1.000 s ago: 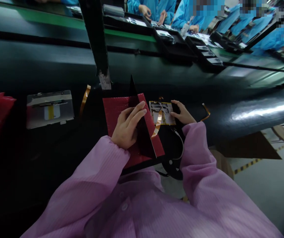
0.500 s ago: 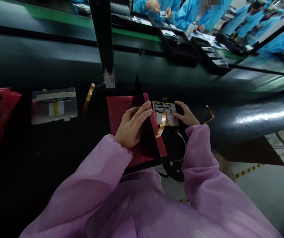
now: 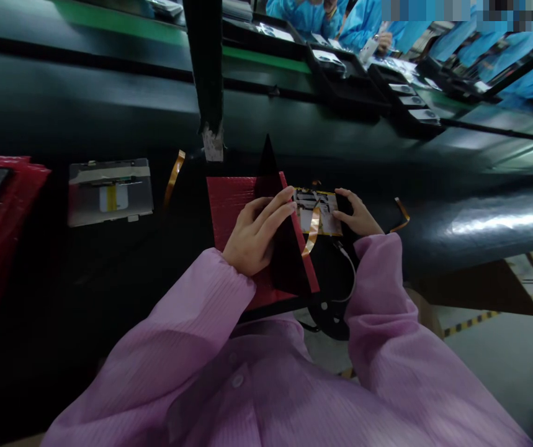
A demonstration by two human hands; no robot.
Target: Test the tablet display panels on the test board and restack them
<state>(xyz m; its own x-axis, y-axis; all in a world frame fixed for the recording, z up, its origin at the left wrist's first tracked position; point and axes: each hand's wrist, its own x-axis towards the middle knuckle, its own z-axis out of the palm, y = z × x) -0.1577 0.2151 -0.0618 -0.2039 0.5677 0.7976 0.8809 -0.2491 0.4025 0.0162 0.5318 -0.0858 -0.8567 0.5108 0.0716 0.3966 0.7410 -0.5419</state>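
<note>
A thin dark panel (image 3: 285, 264) with a red border strip stands tilted above a red bubble-wrap sheet (image 3: 229, 195). My left hand (image 3: 259, 236) is closed on this panel, its fingers laid along the red edge and the thumb out of sight. Just right of it is a flat display module (image 3: 329, 220) with a circuit board and yellow tape. An orange flex cable (image 3: 313, 233) hangs from it toward me. My right hand (image 3: 358, 214) pinches the module's right edge between thumb and fingers. Below, a white cable (image 3: 353, 270) curves down.
On the left lie a metal-backed display module (image 3: 110, 202), a loose flex cable (image 3: 174, 177) and red-wrapped panels (image 3: 19, 198). Another flex cable (image 3: 403, 214) is at right. A dark post (image 3: 205, 68) rises ahead. Black trays (image 3: 350, 90) and co-workers in blue stand beyond.
The whole view has shifted slightly, so things appear a little farther right. Both hands keep the same hold, and the panel and module stay in the same arrangement.
</note>
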